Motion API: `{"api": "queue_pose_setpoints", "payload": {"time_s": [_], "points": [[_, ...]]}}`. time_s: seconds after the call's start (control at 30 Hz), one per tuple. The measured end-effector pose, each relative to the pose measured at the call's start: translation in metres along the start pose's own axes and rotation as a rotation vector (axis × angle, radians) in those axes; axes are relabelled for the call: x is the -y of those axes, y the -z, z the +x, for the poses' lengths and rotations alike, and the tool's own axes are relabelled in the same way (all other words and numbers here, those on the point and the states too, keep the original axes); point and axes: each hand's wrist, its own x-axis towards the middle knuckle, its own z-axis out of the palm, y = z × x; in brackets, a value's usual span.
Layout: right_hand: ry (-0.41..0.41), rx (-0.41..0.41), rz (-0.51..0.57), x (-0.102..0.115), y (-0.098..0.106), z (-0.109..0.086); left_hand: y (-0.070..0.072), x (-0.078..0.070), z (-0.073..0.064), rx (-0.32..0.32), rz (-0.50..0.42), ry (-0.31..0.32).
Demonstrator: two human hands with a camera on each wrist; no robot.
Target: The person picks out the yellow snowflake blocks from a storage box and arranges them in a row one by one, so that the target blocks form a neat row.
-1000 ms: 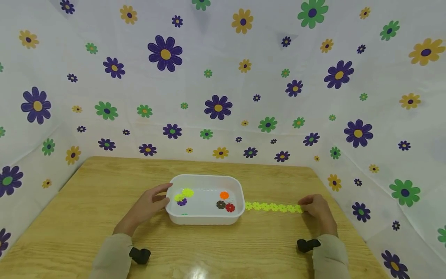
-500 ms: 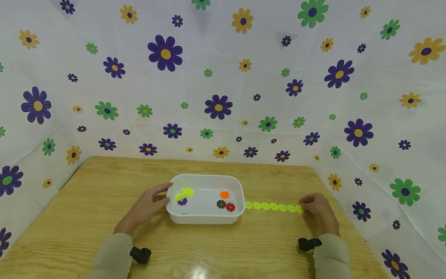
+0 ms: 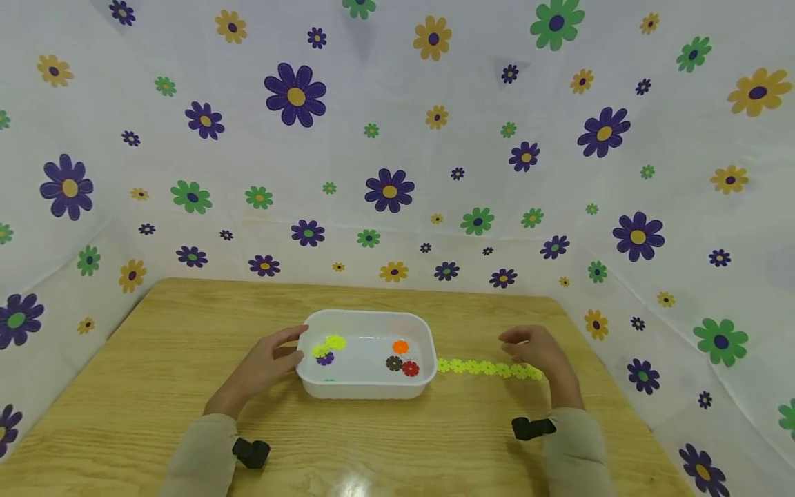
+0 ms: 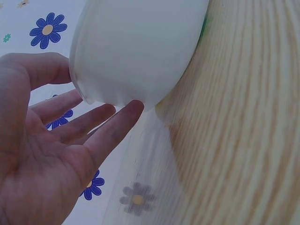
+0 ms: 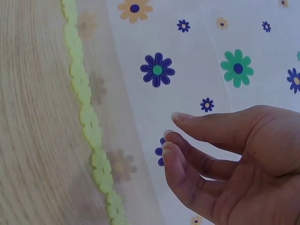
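A white plastic tub [image 3: 366, 391] stands on the table, holding flower-shaped plastic discs: two yellow-green discs [image 3: 335, 342], a purple one [image 3: 326, 359], an orange disc [image 3: 400, 347], a brown one [image 3: 394, 363], a red disc [image 3: 410, 368] and others. My left hand [image 3: 263, 366] touches the tub's left end; the left wrist view shows its fingertips [image 4: 136, 107] against the outer wall. From the tub's right side runs a straight chain of linked yellow-green discs [image 3: 478, 368], flat on the table. Over its right end hovers my right hand [image 3: 537, 352], fingers loosely bent around nothing.
The wooden table [image 3: 373, 449] ends at the back against a white cloth [image 3: 348, 159] printed with flowers, which also rises at both sides. Black wrist cameras [image 3: 251, 453] sit by the beige sleeves [image 3: 201, 455].
My right hand has let go of the chain's right end and moved up and to the left. The chain, the tub and my left hand have stayed in place.
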Motion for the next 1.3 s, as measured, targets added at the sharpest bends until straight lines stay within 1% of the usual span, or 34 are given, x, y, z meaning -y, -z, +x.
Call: {"api": "queue_pose_setpoints", "payload": {"time_s": [0.13,0.23,0.5,0.77,0.9,1.03,1.07,1.3], "points": [[0.058,0.027,0.011,0.013,-0.011,0.005,0.0,0.001,0.0,0.003,-0.002,-0.002],[0.078,0.041,0.011,0.021,-0.019,0.01,0.001,0.003,0.0,0.002,0.004,-0.002],[0.096,0.067,0.008,0.051,-0.034,0.016,0.0,0.0,-0.004,0.01,0.007,-0.009],[0.102,0.067,-0.011,0.079,-0.051,0.024,0.0,0.0,-0.001,0.006,0.025,0.005],[0.119,0.084,0.006,0.091,-0.064,0.029,-0.001,0.001,-0.001,0.009,0.031,0.008],[0.134,0.102,0.002,0.105,-0.079,0.035,-0.002,0.001,-0.001,0.012,0.038,0.005],[0.139,0.105,-0.003,0.109,-0.082,0.036,-0.002,0.001,-0.001,0.008,0.029,0.013],[0.181,0.142,-0.02,0.13,-0.106,0.042,0.0,-0.001,0.0,0.005,0.021,0.001]]}}
